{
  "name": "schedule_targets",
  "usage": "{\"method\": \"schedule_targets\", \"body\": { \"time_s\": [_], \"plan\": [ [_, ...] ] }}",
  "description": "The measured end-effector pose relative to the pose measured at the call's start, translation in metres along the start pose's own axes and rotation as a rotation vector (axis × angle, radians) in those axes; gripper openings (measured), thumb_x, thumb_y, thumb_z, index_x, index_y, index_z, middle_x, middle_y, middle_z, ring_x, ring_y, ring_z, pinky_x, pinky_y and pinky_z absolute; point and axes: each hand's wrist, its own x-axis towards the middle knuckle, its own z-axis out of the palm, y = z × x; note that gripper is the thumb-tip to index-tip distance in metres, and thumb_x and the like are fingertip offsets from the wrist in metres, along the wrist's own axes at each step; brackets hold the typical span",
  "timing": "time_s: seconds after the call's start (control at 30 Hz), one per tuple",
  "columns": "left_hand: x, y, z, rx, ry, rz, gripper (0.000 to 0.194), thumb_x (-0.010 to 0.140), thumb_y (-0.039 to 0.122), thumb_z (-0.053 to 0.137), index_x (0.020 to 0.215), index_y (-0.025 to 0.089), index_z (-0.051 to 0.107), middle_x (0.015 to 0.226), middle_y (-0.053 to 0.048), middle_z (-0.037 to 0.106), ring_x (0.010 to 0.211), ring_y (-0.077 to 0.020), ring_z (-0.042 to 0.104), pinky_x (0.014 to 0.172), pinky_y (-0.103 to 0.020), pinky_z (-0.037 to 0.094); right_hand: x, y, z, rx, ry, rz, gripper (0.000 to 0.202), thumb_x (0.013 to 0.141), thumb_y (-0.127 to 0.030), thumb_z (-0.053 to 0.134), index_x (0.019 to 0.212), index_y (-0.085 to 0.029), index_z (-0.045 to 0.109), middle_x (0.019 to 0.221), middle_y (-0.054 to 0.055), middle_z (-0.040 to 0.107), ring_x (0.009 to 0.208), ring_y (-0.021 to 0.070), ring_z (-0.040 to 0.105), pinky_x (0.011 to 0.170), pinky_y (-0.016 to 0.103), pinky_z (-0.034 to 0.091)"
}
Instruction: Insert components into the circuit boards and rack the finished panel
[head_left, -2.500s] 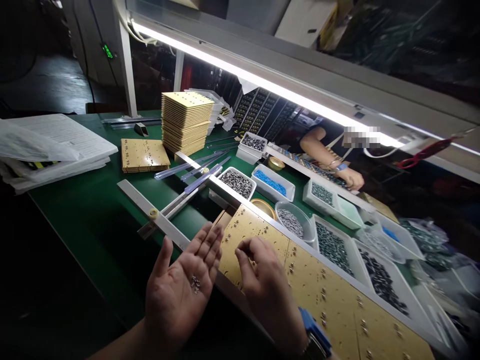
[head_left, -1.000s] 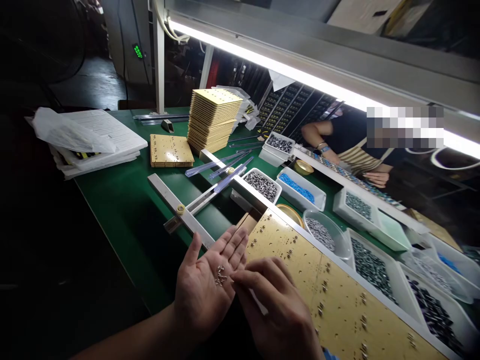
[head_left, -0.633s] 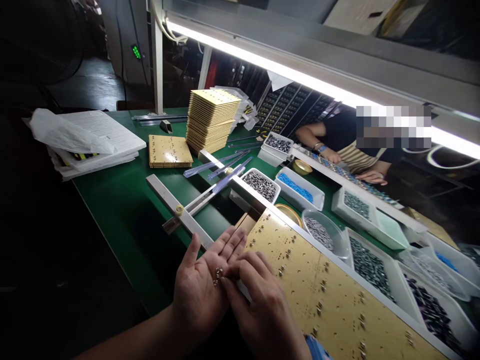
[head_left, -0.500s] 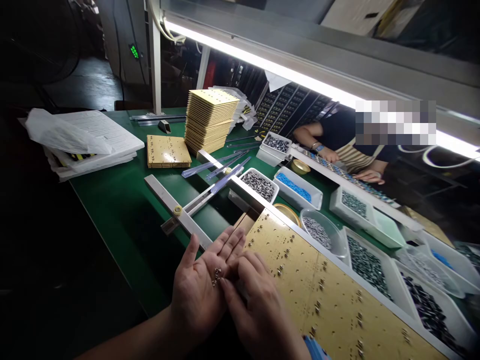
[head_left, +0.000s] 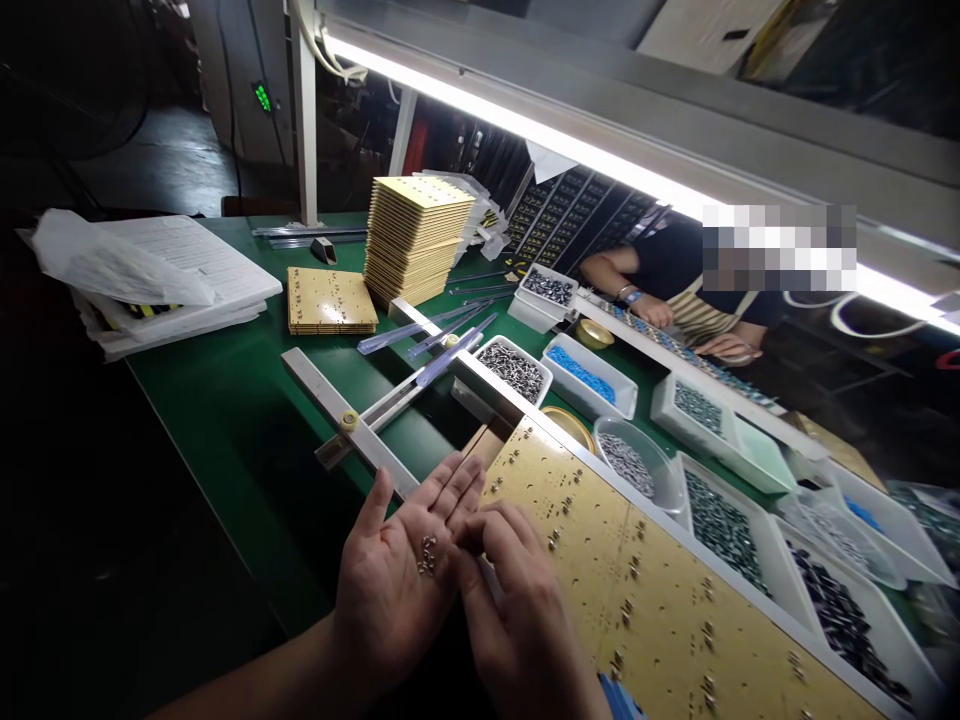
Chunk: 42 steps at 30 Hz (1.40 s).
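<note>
My left hand point(head_left: 390, 570) is palm up with its fingers stretched out. Several tiny shiny metal parts point(head_left: 427, 556) lie loose in its palm. Close against its fingers is my right hand point(head_left: 510, 590), thumb and fingertips brought together in a pinch; whatever is between them is hidden. Just beyond both hands, a tan circuit board panel point(head_left: 592, 560) sits in a metal rail frame point(head_left: 352, 425). Rows of small silvery components stand on the panel.
Behind the rail are white bins of metal parts point(head_left: 511, 370), blue parts point(head_left: 581, 372) and dark parts point(head_left: 847, 630). A tall stack of tan boards point(head_left: 416, 240) and a lower stack point(head_left: 330, 300) stand at the back. Papers point(head_left: 187, 270) lie left. Another person's hands point(head_left: 724, 347) work across the table.
My right fingertips have lifted slightly off the left palm, and the tiny metal parts there are more exposed. The whole view has shifted a little.
</note>
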Motion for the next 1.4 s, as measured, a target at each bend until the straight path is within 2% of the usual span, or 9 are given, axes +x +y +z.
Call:
{"method": "schedule_targets", "body": {
  "time_s": [0.13, 0.27, 0.43, 0.53, 0.7, 0.83, 1.07, 1.2, 1.4],
  "plan": [
    [0.000, 0.001, -0.002, -0.013, -0.008, 0.002, 0.076, 0.099, 0.059, 0.017, 0.154, 0.006, 0.021, 0.153, -0.019, 0.043, 0.144, -0.0264, 0.037, 0.123, -0.040, 0.017, 0.001, -0.001, -0.003, 0.023, 0.029, 0.023, 0.012, 0.095, -0.017, 0.050, 0.085, -0.021, 0.055, 0.093, 0.005, 0.059, 0.089, 0.0198, 0.056, 0.080, 0.034, 0.051],
    [0.000, 0.000, -0.001, -0.030, -0.006, 0.006, 0.076, 0.099, 0.059, 0.017, 0.153, 0.005, 0.021, 0.155, -0.019, 0.041, 0.146, -0.0264, 0.034, 0.123, -0.040, 0.016, -0.003, 0.000, -0.008, -0.029, -0.018, -0.060, 0.009, 0.094, -0.016, 0.053, 0.088, -0.022, 0.055, 0.093, 0.003, 0.060, 0.090, 0.0196, 0.056, 0.080, 0.034, 0.050],
    [-0.001, -0.001, 0.002, 0.008, 0.021, -0.001, 0.076, 0.099, 0.060, 0.017, 0.154, 0.007, 0.022, 0.157, -0.019, 0.038, 0.149, -0.0270, 0.027, 0.124, -0.041, 0.012, -0.008, 0.002, -0.001, -0.156, -0.001, -0.135, 0.010, 0.093, -0.014, 0.053, 0.088, -0.022, 0.056, 0.091, 0.005, 0.061, 0.088, 0.0218, 0.056, 0.080, 0.038, 0.049],
    [-0.001, -0.001, 0.002, 0.025, 0.028, -0.004, 0.077, 0.098, 0.061, 0.017, 0.154, 0.008, 0.022, 0.157, -0.018, 0.038, 0.150, -0.0263, 0.024, 0.124, -0.041, 0.009, -0.010, 0.002, 0.007, -0.185, 0.024, -0.111, 0.012, 0.093, -0.014, 0.051, 0.084, -0.022, 0.053, 0.089, 0.006, 0.061, 0.085, 0.0225, 0.056, 0.077, 0.038, 0.050],
    [-0.001, -0.001, 0.002, 0.038, 0.057, -0.002, 0.079, 0.097, 0.062, 0.017, 0.155, 0.009, 0.020, 0.157, -0.017, 0.038, 0.150, -0.0265, 0.022, 0.124, -0.041, 0.006, -0.014, -0.001, 0.019, -0.161, 0.099, -0.033, 0.012, 0.094, -0.017, 0.046, 0.085, -0.024, 0.050, 0.091, 0.006, 0.060, 0.088, 0.0234, 0.056, 0.084, 0.039, 0.049],
    [0.000, 0.000, 0.002, 0.024, 0.054, 0.001, 0.078, 0.097, 0.062, 0.019, 0.154, 0.009, 0.021, 0.156, -0.018, 0.040, 0.149, -0.0275, 0.025, 0.124, -0.042, 0.007, -0.015, -0.002, 0.016, -0.149, 0.094, -0.011, 0.012, 0.096, -0.017, 0.046, 0.086, -0.023, 0.050, 0.093, 0.006, 0.060, 0.090, 0.0238, 0.054, 0.083, 0.039, 0.049],
    [0.000, 0.001, 0.004, 0.010, 0.035, -0.003, 0.075, 0.099, 0.059, 0.016, 0.153, 0.007, 0.025, 0.154, -0.018, 0.043, 0.146, -0.0259, 0.034, 0.123, -0.040, 0.013, -0.008, 0.004, -0.003, -0.255, -0.011, -0.137, 0.010, 0.095, -0.014, 0.050, 0.090, -0.023, 0.052, 0.094, 0.006, 0.062, 0.091, 0.0236, 0.059, 0.084, 0.040, 0.050],
    [0.000, 0.000, 0.002, -0.016, 0.039, 0.001, 0.075, 0.099, 0.059, 0.016, 0.152, 0.006, 0.026, 0.153, -0.020, 0.043, 0.145, -0.0270, 0.036, 0.123, -0.041, 0.014, -0.005, 0.000, -0.007, -0.163, 0.042, -0.165, 0.014, 0.095, -0.010, 0.051, 0.089, -0.022, 0.055, 0.088, 0.005, 0.061, 0.085, 0.0211, 0.057, 0.083, 0.038, 0.050],
    [0.000, -0.001, 0.002, -0.034, -0.004, 0.013, 0.077, 0.099, 0.060, 0.018, 0.155, 0.006, 0.016, 0.153, -0.021, 0.043, 0.143, -0.0270, 0.038, 0.123, -0.042, 0.015, 0.001, -0.009, -0.011, -0.201, 0.033, -0.342, 0.016, 0.095, -0.012, 0.058, 0.103, -0.023, 0.065, 0.095, 0.005, 0.065, 0.091, 0.0222, 0.053, 0.077, 0.033, 0.052]
  ]
}}
